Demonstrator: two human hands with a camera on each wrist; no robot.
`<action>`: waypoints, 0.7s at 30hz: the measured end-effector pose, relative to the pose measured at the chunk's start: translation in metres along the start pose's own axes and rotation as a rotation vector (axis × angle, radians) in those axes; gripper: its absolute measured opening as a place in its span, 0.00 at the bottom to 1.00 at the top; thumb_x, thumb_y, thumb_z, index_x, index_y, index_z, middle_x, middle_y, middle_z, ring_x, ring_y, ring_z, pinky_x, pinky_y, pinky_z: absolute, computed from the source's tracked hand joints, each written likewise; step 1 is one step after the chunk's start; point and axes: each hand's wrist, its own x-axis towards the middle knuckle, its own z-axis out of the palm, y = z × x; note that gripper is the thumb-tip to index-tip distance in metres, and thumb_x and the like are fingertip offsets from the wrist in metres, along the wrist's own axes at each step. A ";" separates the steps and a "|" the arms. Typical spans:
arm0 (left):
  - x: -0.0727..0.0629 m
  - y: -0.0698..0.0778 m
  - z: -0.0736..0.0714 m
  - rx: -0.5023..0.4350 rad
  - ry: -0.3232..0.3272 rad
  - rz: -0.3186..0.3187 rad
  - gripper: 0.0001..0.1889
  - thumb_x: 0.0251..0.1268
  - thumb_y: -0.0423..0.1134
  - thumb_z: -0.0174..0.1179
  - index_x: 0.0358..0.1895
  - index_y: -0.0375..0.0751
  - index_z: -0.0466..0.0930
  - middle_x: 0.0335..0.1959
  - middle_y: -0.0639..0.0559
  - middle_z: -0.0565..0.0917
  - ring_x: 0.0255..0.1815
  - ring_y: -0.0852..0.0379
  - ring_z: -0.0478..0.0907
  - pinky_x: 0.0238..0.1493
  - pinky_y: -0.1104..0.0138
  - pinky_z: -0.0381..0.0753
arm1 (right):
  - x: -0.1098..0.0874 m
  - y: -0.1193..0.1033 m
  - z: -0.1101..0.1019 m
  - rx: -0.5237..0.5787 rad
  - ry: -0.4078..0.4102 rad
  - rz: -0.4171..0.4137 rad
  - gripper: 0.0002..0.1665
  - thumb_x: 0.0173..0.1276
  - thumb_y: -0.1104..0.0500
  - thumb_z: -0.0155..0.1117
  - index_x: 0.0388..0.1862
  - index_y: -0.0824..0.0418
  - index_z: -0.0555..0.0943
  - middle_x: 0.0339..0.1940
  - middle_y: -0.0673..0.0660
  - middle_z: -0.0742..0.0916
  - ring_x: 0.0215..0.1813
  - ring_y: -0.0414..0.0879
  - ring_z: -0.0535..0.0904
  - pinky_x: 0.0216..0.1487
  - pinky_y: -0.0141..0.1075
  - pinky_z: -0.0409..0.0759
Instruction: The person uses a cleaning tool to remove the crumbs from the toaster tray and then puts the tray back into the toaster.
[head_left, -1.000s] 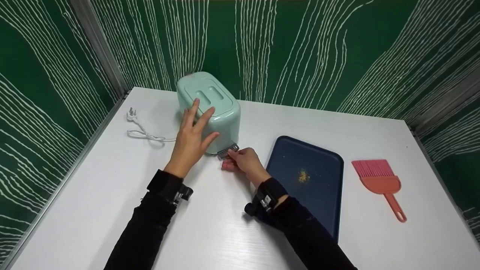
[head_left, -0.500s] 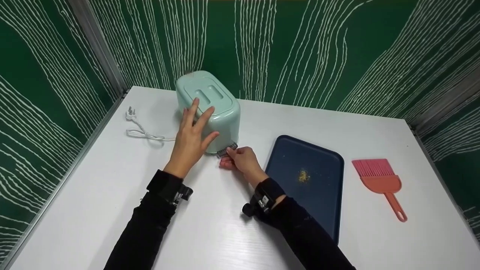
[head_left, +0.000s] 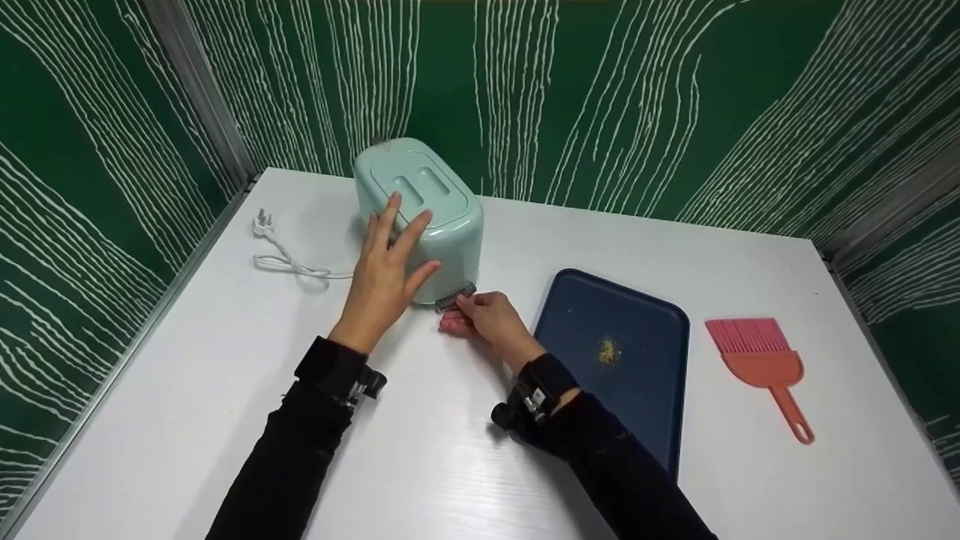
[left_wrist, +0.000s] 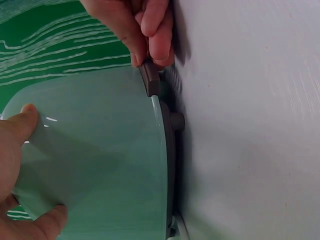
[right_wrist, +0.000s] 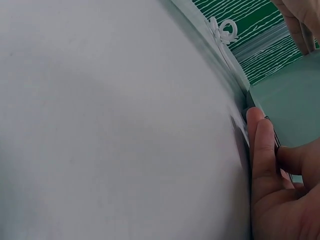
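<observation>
A mint-green toaster with a lid stands at the back left of the table. My left hand rests on its near side and lid edge with the fingers spread. At the toaster's base, my right hand pinches the dark grey end of a crumb tray between thumb and fingers. In the left wrist view that crumb tray end sits at the toaster's lower edge, close against the body. The rest of the tray is hidden. Its pinched part is mostly covered by fingers in the right wrist view.
A dark blue serving tray with a small heap of yellowish crumbs lies under and beside the right forearm. Farther right is a pink-bristled brush with an orange handle. A white cord with a plug lies left of the toaster.
The crumb tray's grey end has slid slightly farther in toward the toaster, and my right hand has moved a little with it. My left hand stays in place on the toaster.
</observation>
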 end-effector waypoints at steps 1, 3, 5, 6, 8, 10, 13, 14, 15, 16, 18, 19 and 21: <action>0.000 0.000 0.000 0.000 0.004 0.004 0.35 0.75 0.51 0.68 0.82 0.57 0.67 0.89 0.39 0.52 0.86 0.21 0.52 0.81 0.35 0.65 | 0.000 0.000 0.000 0.008 -0.008 0.004 0.15 0.86 0.62 0.55 0.51 0.75 0.81 0.28 0.55 0.91 0.31 0.39 0.90 0.36 0.25 0.87; 0.000 0.000 0.000 -0.001 0.012 0.013 0.35 0.75 0.51 0.68 0.81 0.56 0.67 0.89 0.38 0.52 0.86 0.21 0.52 0.82 0.35 0.64 | -0.001 0.000 -0.001 0.028 -0.016 0.009 0.13 0.86 0.63 0.55 0.50 0.75 0.81 0.29 0.56 0.91 0.31 0.40 0.91 0.36 0.25 0.87; 0.000 0.001 0.000 -0.002 0.018 0.020 0.35 0.75 0.50 0.68 0.81 0.56 0.67 0.89 0.38 0.53 0.85 0.21 0.52 0.82 0.35 0.63 | -0.002 -0.001 -0.001 0.035 -0.014 0.007 0.12 0.86 0.64 0.55 0.49 0.74 0.80 0.28 0.56 0.91 0.31 0.40 0.90 0.36 0.25 0.87; 0.000 0.001 0.000 -0.002 0.020 0.022 0.35 0.75 0.50 0.68 0.81 0.56 0.68 0.89 0.38 0.53 0.85 0.21 0.53 0.81 0.34 0.64 | -0.002 -0.001 0.000 0.035 -0.012 0.003 0.11 0.86 0.64 0.55 0.47 0.73 0.80 0.28 0.56 0.91 0.31 0.40 0.90 0.36 0.25 0.87; 0.000 0.000 0.000 -0.006 0.020 0.023 0.35 0.75 0.50 0.68 0.81 0.56 0.68 0.89 0.38 0.53 0.85 0.20 0.53 0.81 0.34 0.65 | -0.001 -0.001 0.000 0.038 -0.001 0.000 0.10 0.86 0.65 0.55 0.46 0.72 0.80 0.27 0.56 0.90 0.30 0.41 0.90 0.35 0.26 0.88; 0.000 0.000 0.000 -0.007 0.017 0.020 0.35 0.75 0.51 0.68 0.81 0.56 0.68 0.89 0.38 0.53 0.85 0.20 0.53 0.80 0.33 0.66 | -0.001 -0.001 0.001 0.038 0.005 -0.004 0.10 0.85 0.66 0.55 0.45 0.72 0.80 0.26 0.56 0.90 0.30 0.41 0.90 0.35 0.26 0.88; 0.000 0.000 -0.001 -0.003 0.009 0.010 0.35 0.75 0.52 0.68 0.81 0.57 0.67 0.89 0.39 0.52 0.85 0.19 0.52 0.79 0.33 0.66 | 0.000 -0.001 0.002 0.037 0.016 -0.007 0.10 0.85 0.66 0.56 0.44 0.72 0.80 0.26 0.56 0.90 0.29 0.41 0.90 0.34 0.26 0.88; 0.000 0.000 -0.001 -0.002 0.006 0.007 0.35 0.75 0.52 0.68 0.81 0.57 0.67 0.89 0.39 0.52 0.85 0.19 0.52 0.79 0.33 0.66 | 0.000 -0.001 0.003 0.034 0.021 -0.008 0.10 0.85 0.66 0.56 0.44 0.72 0.80 0.26 0.56 0.90 0.29 0.41 0.90 0.34 0.26 0.87; 0.000 0.000 -0.001 -0.003 0.004 0.004 0.35 0.75 0.52 0.67 0.81 0.58 0.67 0.89 0.39 0.52 0.85 0.20 0.52 0.79 0.34 0.66 | 0.000 -0.001 0.003 0.030 0.025 -0.010 0.10 0.85 0.66 0.56 0.44 0.71 0.80 0.26 0.55 0.89 0.28 0.40 0.89 0.34 0.26 0.87; 0.000 0.000 -0.001 -0.002 0.002 0.002 0.35 0.75 0.52 0.67 0.81 0.58 0.67 0.90 0.40 0.51 0.85 0.20 0.51 0.80 0.34 0.66 | 0.001 -0.001 0.004 0.022 0.030 -0.013 0.10 0.85 0.65 0.56 0.44 0.71 0.80 0.26 0.55 0.89 0.28 0.40 0.89 0.34 0.26 0.87; 0.000 0.000 -0.001 -0.003 -0.002 -0.002 0.35 0.75 0.52 0.67 0.82 0.58 0.67 0.90 0.40 0.51 0.85 0.20 0.51 0.80 0.34 0.65 | 0.002 0.000 0.005 0.019 0.040 -0.017 0.10 0.85 0.64 0.56 0.43 0.70 0.80 0.25 0.55 0.89 0.28 0.40 0.89 0.33 0.26 0.87; 0.000 -0.001 -0.001 -0.004 -0.004 -0.002 0.35 0.75 0.52 0.67 0.82 0.59 0.67 0.90 0.40 0.51 0.85 0.20 0.51 0.80 0.34 0.65 | 0.002 0.000 0.006 0.019 0.044 -0.018 0.10 0.85 0.64 0.56 0.42 0.70 0.80 0.25 0.55 0.89 0.27 0.40 0.89 0.33 0.26 0.87; -0.001 -0.001 -0.001 -0.005 -0.007 -0.001 0.35 0.75 0.52 0.67 0.82 0.59 0.67 0.90 0.41 0.51 0.85 0.20 0.51 0.80 0.34 0.65 | 0.002 0.000 0.006 0.024 0.048 -0.019 0.11 0.85 0.64 0.56 0.41 0.69 0.79 0.25 0.55 0.89 0.27 0.40 0.89 0.32 0.26 0.87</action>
